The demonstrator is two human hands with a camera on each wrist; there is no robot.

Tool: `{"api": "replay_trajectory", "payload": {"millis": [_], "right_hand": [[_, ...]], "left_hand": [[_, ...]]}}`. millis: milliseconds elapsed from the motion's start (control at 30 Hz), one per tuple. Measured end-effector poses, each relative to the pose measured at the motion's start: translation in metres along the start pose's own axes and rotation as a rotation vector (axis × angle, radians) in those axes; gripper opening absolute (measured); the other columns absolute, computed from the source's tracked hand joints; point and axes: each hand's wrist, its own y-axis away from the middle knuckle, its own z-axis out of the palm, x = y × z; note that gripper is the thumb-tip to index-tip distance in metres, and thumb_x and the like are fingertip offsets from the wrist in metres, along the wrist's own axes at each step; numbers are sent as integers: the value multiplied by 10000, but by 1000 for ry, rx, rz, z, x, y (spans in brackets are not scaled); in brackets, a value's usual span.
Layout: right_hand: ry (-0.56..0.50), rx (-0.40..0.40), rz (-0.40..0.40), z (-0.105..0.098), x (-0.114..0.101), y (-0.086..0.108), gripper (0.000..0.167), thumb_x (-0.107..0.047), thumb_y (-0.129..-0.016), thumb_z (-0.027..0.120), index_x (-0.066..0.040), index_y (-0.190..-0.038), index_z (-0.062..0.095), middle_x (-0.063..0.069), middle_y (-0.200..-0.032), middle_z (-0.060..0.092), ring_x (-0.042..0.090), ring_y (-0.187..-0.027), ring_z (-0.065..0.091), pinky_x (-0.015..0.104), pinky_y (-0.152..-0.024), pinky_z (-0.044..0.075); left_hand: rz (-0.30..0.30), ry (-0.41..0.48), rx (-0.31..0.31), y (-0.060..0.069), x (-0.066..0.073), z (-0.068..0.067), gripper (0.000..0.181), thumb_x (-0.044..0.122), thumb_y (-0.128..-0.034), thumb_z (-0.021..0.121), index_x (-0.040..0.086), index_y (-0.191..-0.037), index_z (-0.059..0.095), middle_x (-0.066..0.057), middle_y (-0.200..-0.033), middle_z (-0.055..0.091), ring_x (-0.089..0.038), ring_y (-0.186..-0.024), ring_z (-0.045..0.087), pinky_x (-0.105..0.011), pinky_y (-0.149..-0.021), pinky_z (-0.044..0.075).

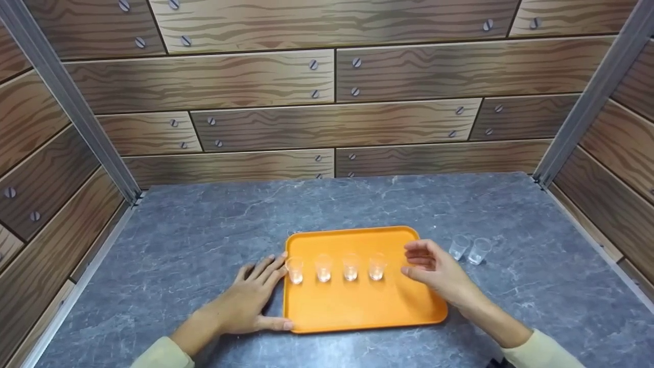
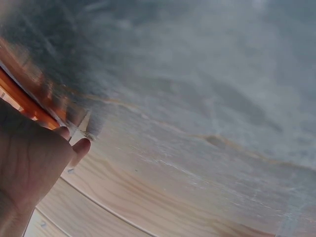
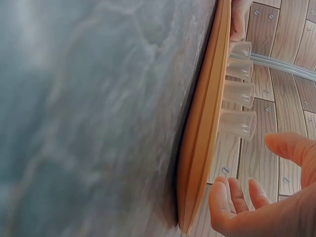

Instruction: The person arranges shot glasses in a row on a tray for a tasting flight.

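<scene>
Tray (image 1: 368, 309) flat on tabletop (image 1: 204, 220), orange, low rim. Four clear cups (image 1: 350, 269) upright in a row across it, spaced apart, the leftmost just beside the left rim. Two more cups (image 1: 479, 251) upright on the tabletop past the tray's right side, close together; cannot tell if they touch. Left hand (image 1: 250, 306) at the tray's left rim, fingers spread and nearly straight, thumb at the near corner, gripping nothing. Right hand (image 1: 442, 273) over the tray's right side, fingers curved, thumb well apart from them, nothing held; rightmost cup of the row is near but not touched. Handling, by judgement: cups look light, stiff, smooth, probably slippery and easily tipped; glass or plastic, cannot tell, so treat as fragile. Best hold: light pinch on opposite sides of the wall, below the flared mouth. Tray looks light and stiff; take it by opposite rims and keep it level, as the cups could slide or topple
</scene>
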Motion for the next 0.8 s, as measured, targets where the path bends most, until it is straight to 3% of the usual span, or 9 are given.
{"api": "replay_trajectory", "payload": {"millis": [133, 800], "right_hand": [[-3, 37, 15, -7, 1, 3, 489, -60, -987, 798, 76, -1407, 588, 212, -1359, 651, 332, -1251, 626, 250, -975, 528], [20, 115, 79, -42, 9, 13, 419, -121, -1045, 757, 53, -1395, 606, 169, -1335, 671, 145, -1134, 650, 232, -934, 542]], "left_hand": [[6, -4, 8, 0, 0, 0, 1120, 833, -946, 608, 78, -1718, 310, -127, -1816, 153, -425, -1634, 185, -768, -1186, 236], [-16, 16, -3, 0, 0, 0, 1114, 831, -940, 619, 89, -1714, 320, -95, -1826, 123, -441, -1636, 161, -807, -1178, 199]]}}
